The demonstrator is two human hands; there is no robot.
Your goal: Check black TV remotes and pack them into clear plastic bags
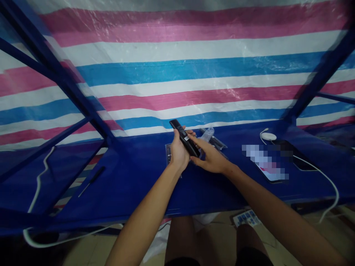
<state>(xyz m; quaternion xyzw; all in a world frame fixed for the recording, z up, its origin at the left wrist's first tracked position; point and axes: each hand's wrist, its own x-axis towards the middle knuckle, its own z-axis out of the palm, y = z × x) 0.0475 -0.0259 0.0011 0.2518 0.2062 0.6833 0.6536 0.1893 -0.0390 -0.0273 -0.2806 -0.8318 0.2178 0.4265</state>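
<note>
"Black plastic at the centre of the dial: a slim handset [183,133], tilted, top end towards eleven o'clock, bottom end towards five! Who's got it?"

"Left hand [179,150], clamped on it! Palm at the seven o'clock side, thumb [176,136] up along the nine o'clock edge, fingertips showing past the opposite edge, so the handset lies between thumb and fingers."

"And the right hand [212,157]?"

"In from four o'clock! Index finger reaching over the face, close by the white label [186,138], thumb down near the bottom end, thumb and finger apart with the lower part of the handset between them. Contact, yes; whether they're pinching, I can't tell."

"Take us round the blue shelf [133,184]!"

"From the handset: clear plastic packaging [208,133] at three, just beyond the right hand. Flat packet [168,153] at eight, partly hidden by the left hand. Screwdriver [95,176] near half past eight, well apart, dark handle pointing up towards one."

"Out on the right?"

"Phone [265,164] near half past three, its screen pixelated! Farther out, a dark flat device [303,159], and a white oval piece [269,136] at three."

"Backdrop?"

"Striped sheet [194,70] at twelve: pink, white and blue!"
</note>
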